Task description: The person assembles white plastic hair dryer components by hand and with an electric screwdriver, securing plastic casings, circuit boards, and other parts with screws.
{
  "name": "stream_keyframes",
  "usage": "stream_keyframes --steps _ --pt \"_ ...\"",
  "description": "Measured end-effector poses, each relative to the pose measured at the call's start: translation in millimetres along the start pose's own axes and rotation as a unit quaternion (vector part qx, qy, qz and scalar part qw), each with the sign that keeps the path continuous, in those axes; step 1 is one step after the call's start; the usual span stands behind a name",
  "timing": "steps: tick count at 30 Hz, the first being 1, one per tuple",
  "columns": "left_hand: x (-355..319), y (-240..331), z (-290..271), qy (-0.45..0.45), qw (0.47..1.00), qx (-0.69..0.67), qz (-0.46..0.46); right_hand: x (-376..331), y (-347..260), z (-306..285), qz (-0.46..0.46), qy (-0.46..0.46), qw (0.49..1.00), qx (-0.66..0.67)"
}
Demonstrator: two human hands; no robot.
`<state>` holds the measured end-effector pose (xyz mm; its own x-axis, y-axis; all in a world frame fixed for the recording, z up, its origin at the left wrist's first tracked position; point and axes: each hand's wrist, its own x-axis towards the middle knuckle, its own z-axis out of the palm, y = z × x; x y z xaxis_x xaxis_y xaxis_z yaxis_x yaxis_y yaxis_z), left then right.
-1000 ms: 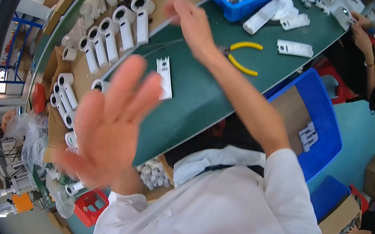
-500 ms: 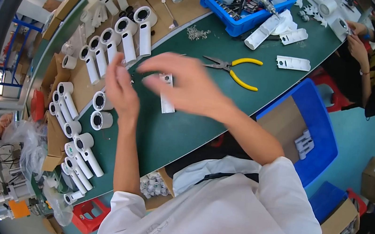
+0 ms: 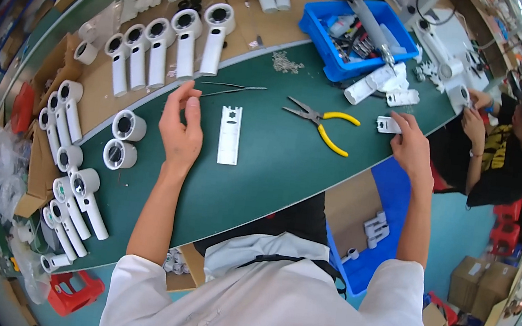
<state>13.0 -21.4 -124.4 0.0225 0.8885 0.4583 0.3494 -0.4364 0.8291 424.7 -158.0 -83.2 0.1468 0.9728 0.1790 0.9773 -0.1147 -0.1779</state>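
My right hand [image 3: 412,145] reaches to the right side of the green bench, its fingers closed on the end of a short white plastic handle shell [image 3: 386,125]. My left hand [image 3: 182,127] hovers over the bench with thumb and fingers apart, holding nothing. Just beyond its fingertips lies a pair of metal tweezers [image 3: 235,87]. A longer white handle shell [image 3: 229,136] rests inner side up between my hands. Yellow-handled pliers [image 3: 320,121] lie with jaws apart to the right of it.
White round-headed device housings [image 3: 185,41] stand in rows at the left and back. Two short white rings [image 3: 129,126] sit near my left forearm. A blue bin [image 3: 342,71] of tools and parts is at the far right, near small screws [image 3: 286,63]. A co-worker [image 3: 507,143] sits at right.
My hands were close together over the bench; now my right hand has gone right and taken hold of the short shell. My left hand has lowered slightly. The view has shifted.
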Motion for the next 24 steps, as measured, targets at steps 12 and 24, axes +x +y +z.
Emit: stream_keyframes --steps 12,24 --pt "4 4 0 -0.001 1.000 -0.022 0.013 35 -105 -16 -0.123 0.127 0.975 0.131" --pt "4 -17 2 0.009 0.998 -0.070 0.004 -46 -306 -191 -0.420 -0.149 0.870 0.210"
